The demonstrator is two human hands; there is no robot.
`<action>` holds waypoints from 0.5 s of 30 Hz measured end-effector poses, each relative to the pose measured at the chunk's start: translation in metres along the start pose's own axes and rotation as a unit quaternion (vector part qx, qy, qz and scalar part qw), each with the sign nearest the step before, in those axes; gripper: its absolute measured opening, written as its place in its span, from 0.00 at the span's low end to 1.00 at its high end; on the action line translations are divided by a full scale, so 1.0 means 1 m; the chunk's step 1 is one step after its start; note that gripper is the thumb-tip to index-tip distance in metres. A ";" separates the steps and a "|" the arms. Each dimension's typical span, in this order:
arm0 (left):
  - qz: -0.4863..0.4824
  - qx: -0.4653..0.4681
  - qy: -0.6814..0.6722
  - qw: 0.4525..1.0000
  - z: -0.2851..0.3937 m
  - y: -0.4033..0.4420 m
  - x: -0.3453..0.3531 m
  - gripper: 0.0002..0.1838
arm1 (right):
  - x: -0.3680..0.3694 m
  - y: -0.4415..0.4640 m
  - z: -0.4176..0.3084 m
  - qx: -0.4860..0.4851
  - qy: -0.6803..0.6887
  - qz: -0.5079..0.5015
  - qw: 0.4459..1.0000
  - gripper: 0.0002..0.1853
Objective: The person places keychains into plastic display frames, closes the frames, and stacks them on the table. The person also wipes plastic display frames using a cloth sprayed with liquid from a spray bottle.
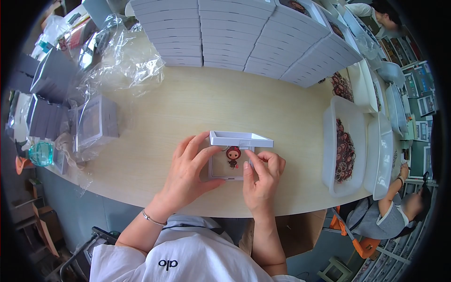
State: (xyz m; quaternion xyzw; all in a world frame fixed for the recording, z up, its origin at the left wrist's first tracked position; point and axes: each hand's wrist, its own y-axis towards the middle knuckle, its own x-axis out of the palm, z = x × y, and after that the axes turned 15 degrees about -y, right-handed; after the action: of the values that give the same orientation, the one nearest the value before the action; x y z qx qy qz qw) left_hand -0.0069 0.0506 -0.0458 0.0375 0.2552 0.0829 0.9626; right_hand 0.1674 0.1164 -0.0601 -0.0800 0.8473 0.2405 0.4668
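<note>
A white framed display case (211,164) stands with its lid (240,138) tilted up, near the front of the table. Inside it lies a flat charm (232,158) of a small figure with a red hood and dark clothes; part of a ring shows at its upper left. My left hand (185,171) is closed around the case's left side, thumb along the near edge and fingers up by the lid. My right hand (262,183) has thumb and index finger at the right rim, beside the charm. Those fingers partly cover that side.
Stacks of white cases (225,33) line the back. At right, a translucent bin (331,155) holds many charms, with more bins beyond. Clear plastic wrapping (122,61) and wrapped cases (98,120) lie left. A seated person (387,216) is at right, another person (376,16) at upper right.
</note>
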 end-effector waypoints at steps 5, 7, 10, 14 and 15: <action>-0.002 -0.001 -0.002 1.000 0.000 0.000 0.000 0.41 | 0.000 -0.002 0.001 -0.018 0.001 -0.008 1.000 0.13; -0.002 -0.002 -0.001 1.000 -0.001 0.000 0.000 0.41 | 0.000 -0.002 0.000 -0.009 0.008 -0.005 1.000 0.13; -0.001 -0.002 0.000 1.000 -0.001 -0.001 0.000 0.41 | 0.001 -0.001 -0.001 -0.008 0.007 -0.007 1.000 0.13; 0.001 0.002 0.001 1.000 -0.002 0.000 0.000 0.41 | 0.001 -0.002 0.000 -0.013 0.014 -0.011 1.000 0.12; 0.001 0.001 -0.001 1.000 -0.002 0.000 0.000 0.41 | 0.001 -0.002 0.000 -0.011 0.014 -0.006 1.000 0.12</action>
State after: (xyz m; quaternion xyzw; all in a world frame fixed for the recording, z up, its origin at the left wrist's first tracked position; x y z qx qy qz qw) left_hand -0.0077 0.0503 -0.0478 0.0386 0.2544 0.0839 0.9627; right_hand 0.1675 0.1151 -0.0618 -0.0934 0.8507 0.2457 0.4552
